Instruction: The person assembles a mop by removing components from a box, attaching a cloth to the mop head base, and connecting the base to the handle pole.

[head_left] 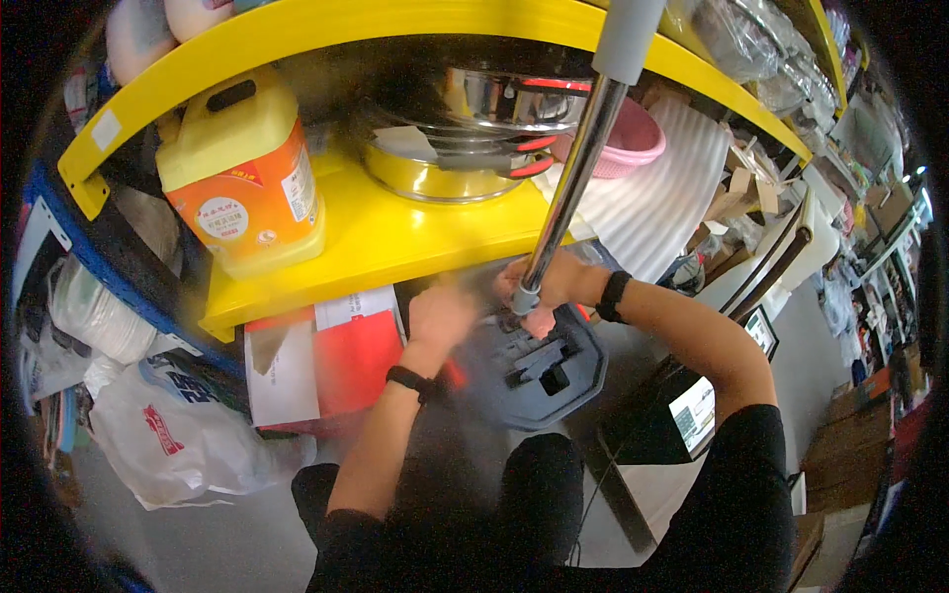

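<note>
Can't really tell what my grip is doing: the fingers of my right hand [561, 281] look curled, but the steel pole [581, 153] crosses in front, so whether they hold anything is hidden, and my left hand [440, 318] is a blur with its fingers unreadable. Both hands are at the far side of a dark grey plastic tray [585, 372] with cutouts, which sits low, just beyond the knees and below the front edge of a yellow shelf [381, 242]. The pole's grey end is right by my right hand. Left of the tray there's a red-and-white box [346, 356]. Up on the shelf I've got a yellow jug [237, 183], stacked steel pans [450, 178] and a pink basin [635, 138].
</note>
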Demonstrator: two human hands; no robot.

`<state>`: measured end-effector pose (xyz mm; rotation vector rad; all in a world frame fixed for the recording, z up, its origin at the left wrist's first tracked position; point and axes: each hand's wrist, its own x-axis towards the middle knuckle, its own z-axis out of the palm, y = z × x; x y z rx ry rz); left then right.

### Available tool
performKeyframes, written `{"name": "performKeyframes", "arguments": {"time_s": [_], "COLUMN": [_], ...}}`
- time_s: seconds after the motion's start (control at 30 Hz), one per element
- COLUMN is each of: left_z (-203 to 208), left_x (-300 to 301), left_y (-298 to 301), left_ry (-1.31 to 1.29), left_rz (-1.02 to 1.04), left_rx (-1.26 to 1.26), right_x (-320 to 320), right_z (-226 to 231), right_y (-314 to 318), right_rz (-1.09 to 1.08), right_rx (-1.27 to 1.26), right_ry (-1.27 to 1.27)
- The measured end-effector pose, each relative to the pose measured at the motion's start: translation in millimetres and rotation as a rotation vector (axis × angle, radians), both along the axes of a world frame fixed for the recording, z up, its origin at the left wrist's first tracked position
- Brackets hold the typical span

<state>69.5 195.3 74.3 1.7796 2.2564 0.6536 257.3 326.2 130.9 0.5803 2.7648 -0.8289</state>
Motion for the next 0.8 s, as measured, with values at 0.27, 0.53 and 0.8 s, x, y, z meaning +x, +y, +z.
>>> {"name": "performKeyframes", "arguments": {"time_s": [0.27, 0.53, 0.8], "left_z": [-13.2, -17.1, -22.2], "left_x": [-1.1, -5.1, -6.3], "left_y": [1.8, 14.9, 13.6], "left_ry": [-0.048, -0.081, -0.058], "left_rz": [-0.03, -0.071, -0.145], "left_rx": [0.102, 0.141, 0.169], "right_x": [7.6, 63.6, 71.4], "right_z": [-12.9, 36.3, 22.4], "right_y": [14.7, -9.8, -19.5], "right_rz": [-0.173, -0.582, -0.591], "right_rx": [0.322, 0.358, 0.343], "right_ry": [-0.199, -0.459, 0.03]}}
